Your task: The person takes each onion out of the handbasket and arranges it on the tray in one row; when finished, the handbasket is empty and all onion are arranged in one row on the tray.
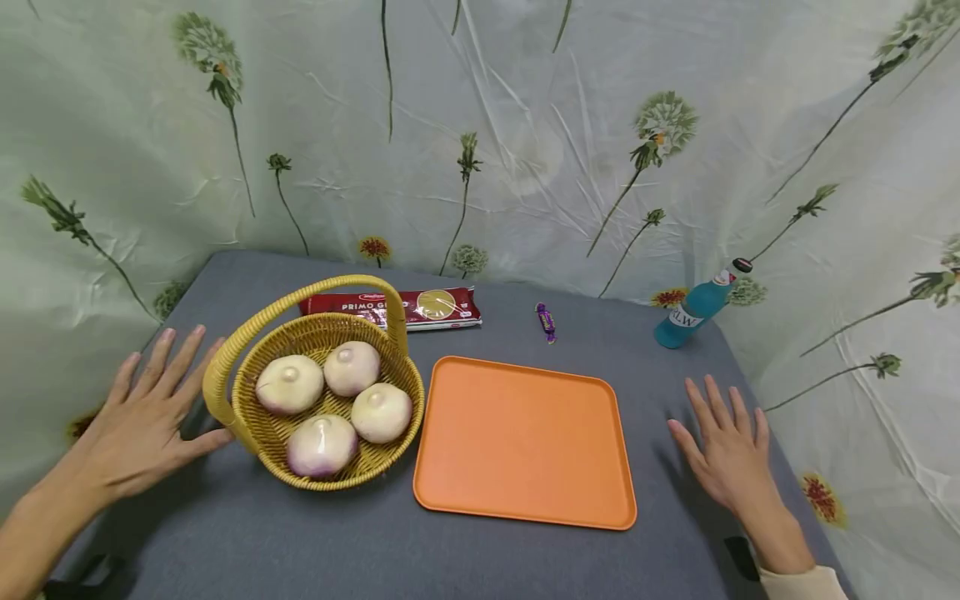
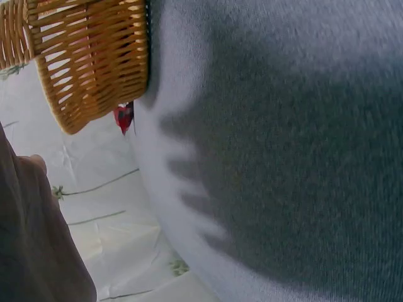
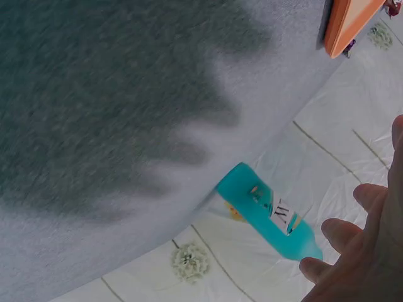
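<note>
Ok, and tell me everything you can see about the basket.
The basket is rounded, yellow-brown and woven, apparently wicker, with one thick arched handle rising over it. It stands upright on the grey table, just left of the orange tray, partly in front of the red packet, and holds four white-and-purple bulbs. The left hand is beside it, not gripping it; whether they touch is unclear.

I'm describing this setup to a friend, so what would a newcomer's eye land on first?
Probably the bright orange tray, lying mid-way across the gray table. Just left of it, the yellow wicker basket holds four pale, purple-tinged bulbs. Near the table's far right corner, a turquoise bottle also draws the eye.
</note>
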A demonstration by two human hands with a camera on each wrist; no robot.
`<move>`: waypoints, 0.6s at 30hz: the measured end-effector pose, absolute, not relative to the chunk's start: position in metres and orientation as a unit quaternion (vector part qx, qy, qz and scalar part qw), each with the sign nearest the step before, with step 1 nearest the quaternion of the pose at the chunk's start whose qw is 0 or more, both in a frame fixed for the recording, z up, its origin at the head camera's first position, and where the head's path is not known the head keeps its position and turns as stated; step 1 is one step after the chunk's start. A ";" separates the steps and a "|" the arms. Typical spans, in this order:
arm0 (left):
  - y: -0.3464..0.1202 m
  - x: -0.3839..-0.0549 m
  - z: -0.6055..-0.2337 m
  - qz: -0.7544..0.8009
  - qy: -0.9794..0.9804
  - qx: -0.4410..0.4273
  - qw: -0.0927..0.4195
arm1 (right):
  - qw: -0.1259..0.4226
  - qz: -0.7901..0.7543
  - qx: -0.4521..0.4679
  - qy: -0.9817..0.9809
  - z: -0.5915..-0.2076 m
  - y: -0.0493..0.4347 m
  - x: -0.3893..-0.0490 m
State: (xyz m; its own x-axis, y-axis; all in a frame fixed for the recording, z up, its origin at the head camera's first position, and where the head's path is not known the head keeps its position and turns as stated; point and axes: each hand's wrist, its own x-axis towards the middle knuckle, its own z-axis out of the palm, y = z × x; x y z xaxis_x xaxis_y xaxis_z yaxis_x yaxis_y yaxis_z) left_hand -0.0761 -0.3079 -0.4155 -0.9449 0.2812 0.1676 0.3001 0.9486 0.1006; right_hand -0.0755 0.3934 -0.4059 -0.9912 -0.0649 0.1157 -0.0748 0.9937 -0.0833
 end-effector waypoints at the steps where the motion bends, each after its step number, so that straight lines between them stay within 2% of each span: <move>1: -0.307 -0.076 -0.416 -0.064 -0.984 -0.149 0.074 | 0.056 0.044 0.036 -0.997 -0.406 0.392 -0.076; 18: -0.299 -0.075 -0.431 -0.144 -0.967 -0.198 0.075 | 0.056 0.057 0.069 -0.994 -0.408 0.366 -0.083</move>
State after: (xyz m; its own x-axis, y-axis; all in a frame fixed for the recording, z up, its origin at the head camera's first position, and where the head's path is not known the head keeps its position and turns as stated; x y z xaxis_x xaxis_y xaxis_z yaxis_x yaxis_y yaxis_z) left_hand -0.0749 -0.2986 -0.4313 -0.9103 0.3613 0.2022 0.4046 0.8800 0.2487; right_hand -0.0834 0.3662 -0.4078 -0.9843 -0.1311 0.1183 -0.1438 0.9840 -0.1057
